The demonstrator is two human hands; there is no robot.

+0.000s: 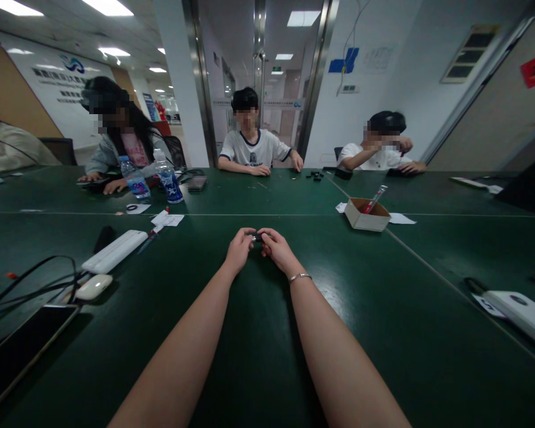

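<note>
My left hand and my right hand meet over the middle of the dark green table. Between their fingertips is a small dark piece with a shiny metal end, too small to identify. Its metal part sits by the left fingers, and the black part runs under the right thumb. Both hands are closed on it, with thumbs and forefingers pinching. A silver bracelet circles my right wrist. Fingers hide much of the piece.
An open cardboard box holds a clear tube. Water bottles stand at the back left. Nearer left lie a white power bank, cables and a phone. A white device rests at right. Several people sit across the table.
</note>
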